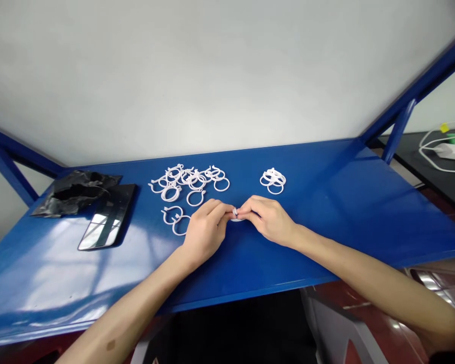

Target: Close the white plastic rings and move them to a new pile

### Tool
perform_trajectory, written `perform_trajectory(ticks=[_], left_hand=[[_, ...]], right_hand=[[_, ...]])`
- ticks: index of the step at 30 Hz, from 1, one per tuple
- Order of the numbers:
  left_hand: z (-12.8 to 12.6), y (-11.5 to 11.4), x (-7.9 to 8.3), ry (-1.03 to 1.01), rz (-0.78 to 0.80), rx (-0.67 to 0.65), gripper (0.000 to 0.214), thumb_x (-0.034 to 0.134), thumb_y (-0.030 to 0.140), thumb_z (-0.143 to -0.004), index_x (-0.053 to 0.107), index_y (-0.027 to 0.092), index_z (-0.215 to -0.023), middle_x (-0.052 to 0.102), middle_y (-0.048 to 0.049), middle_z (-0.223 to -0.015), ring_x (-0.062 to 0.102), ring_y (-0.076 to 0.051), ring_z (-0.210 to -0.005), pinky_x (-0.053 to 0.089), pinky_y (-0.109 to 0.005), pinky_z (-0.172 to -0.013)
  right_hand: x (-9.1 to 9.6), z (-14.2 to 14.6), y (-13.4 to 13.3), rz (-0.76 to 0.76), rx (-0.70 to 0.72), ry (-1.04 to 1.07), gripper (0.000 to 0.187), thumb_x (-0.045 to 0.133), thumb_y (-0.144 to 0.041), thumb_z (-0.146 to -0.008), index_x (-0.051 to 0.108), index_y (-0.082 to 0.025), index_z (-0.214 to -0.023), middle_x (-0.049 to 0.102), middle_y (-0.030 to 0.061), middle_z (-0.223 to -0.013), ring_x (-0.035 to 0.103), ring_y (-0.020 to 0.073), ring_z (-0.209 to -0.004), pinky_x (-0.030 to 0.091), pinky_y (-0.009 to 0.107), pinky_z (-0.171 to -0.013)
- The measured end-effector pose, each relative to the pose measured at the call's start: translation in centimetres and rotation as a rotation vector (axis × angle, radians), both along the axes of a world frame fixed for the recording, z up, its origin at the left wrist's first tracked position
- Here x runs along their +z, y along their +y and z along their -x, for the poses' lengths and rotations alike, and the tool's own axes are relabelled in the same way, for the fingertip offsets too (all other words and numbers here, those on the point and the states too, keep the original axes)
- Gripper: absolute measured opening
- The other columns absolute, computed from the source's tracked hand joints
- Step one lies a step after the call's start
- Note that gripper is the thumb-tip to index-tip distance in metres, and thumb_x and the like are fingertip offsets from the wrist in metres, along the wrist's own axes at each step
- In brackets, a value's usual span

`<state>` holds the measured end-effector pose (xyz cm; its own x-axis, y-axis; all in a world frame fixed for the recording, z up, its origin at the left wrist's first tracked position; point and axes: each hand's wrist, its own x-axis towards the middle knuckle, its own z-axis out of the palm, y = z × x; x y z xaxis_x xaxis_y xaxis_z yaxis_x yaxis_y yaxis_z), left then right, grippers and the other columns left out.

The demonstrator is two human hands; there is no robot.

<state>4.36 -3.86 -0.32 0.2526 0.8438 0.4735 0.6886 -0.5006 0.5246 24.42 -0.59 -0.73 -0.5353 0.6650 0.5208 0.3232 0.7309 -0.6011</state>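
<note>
1 white ring in work, just above or on the bench near its front edge, can't tell which. Left hand and right hand both pinch it, fingertips nearly meeting; fingers hide most of it. Progress: looks partway, this ring's clip probably unfinished. Small ring pile lies beyond right hand, bigger ring spread beyond left; can't tell which is done, maybe the small 1. 2 overlapping rings just beside left hand, closest clutter. Phone and black bag far left, seemingly out of the way.
</note>
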Motion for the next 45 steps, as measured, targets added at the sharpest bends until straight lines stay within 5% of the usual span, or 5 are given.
perform_trajectory(ticks=[18,23,28,35,45], left_hand=[[1.1,1.9,-0.9,0.175,-0.122,-0.043,0.018,0.054,0.029,-0.102,0.07,0.021,-0.1,0.073,-0.0039,-0.092,0.067,-0.016,-0.081,0.051,-0.027,-0.074],[2.9,3.0,-0.5,0.308,-0.145,0.19,0.022,0.053,0.034,-0.101,0.07,0.02,-0.104,0.074,-0.0067,-0.095,0.069,-0.022,-0.091,0.051,-0.031,-0.08],[4.5,3.8,-0.1,0.536,0.034,0.428,0.04,0.058,0.045,-0.096,0.065,0.015,-0.122,0.075,-0.0125,-0.105,0.067,-0.032,-0.105,0.052,-0.042,-0.089],[4.3,3.8,-0.1,0.62,0.213,0.369,0.035,0.049,0.03,-0.098,0.067,0.012,-0.122,0.074,-0.013,-0.11,0.066,-0.032,-0.11,0.051,-0.044,-0.091],[3.6,3.0,0.7,0.435,0.174,0.342,0.03,0.048,0.021,-0.093,0.069,0.015,-0.115,0.075,-0.01,-0.099,0.066,-0.032,-0.105,0.05,-0.043,-0.087]], right_hand=[[0.0,-0.3,1.7,-0.063,-0.017,-0.154,0.009,0.057,-0.022,-0.101,0.066,-0.022,-0.105,0.074,0.0044,-0.097,0.068,0.0187,-0.089,0.055,0.033,-0.079],[0.0,-1.8,3.5,-0.085,-0.114,-0.107,0.017,0.054,-0.018,-0.1,0.07,-0.021,-0.104,0.073,0.006,-0.102,0.067,0.0174,-0.088,0.055,0.033,-0.08],[0.7,-4.4,5.9,-0.151,-0.456,-0.005,0.013,0.062,-0.022,-0.096,0.075,-0.024,-0.098,0.076,0.0034,-0.094,0.064,0.021,-0.088,0.054,0.036,-0.081],[-0.4,-6.2,8.1,-0.114,-0.574,-0.085,0.017,0.06,-0.025,-0.095,0.076,-0.024,-0.102,0.078,0.0043,-0.098,0.061,0.0262,-0.096,0.053,0.042,-0.084],[-1.9,-6.3,8.7,-0.064,-0.557,-0.198,0.019,0.057,-0.027,-0.097,0.075,-0.023,-0.102,0.074,0.0068,-0.102,0.059,0.0275,-0.097,0.049,0.047,-0.091]])
